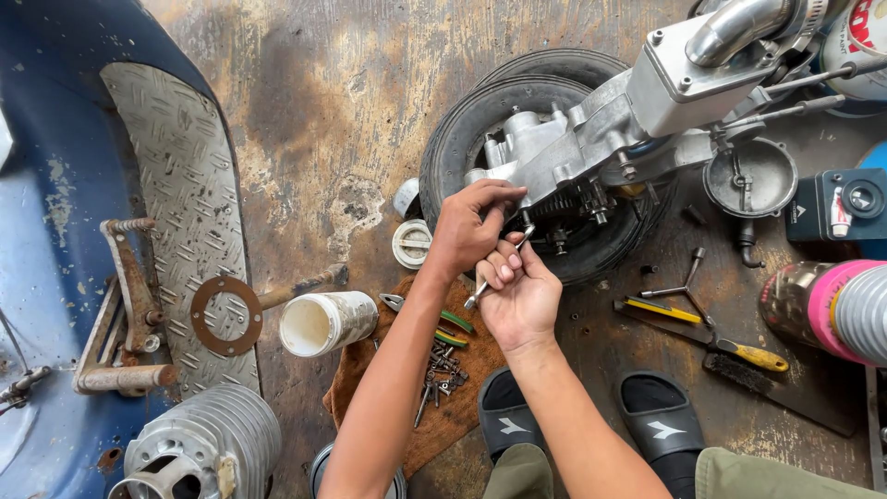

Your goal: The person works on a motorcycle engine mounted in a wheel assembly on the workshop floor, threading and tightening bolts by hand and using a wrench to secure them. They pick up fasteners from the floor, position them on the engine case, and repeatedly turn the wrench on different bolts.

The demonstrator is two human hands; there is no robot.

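My left hand (469,226) presses its fingertips against the lower edge of a silver engine casing (591,129) that rests on a black tyre (471,129). Just below it, my right hand (519,294) grips a small metal wrench (499,268), whose upper end points at the bolts under the casing. The two hands touch each other. Both forearms reach in from the bottom of the view.
A brown rag (443,407) with several bolts and green-handled pliers (442,319) lies below the hands. A white plastic jar (323,323) lies on its side at left, near a finned cylinder (208,448) and a blue scooter body (55,231). A wire brush (739,365), a three-way wrench (684,286) and black sandals (661,425) are at right.
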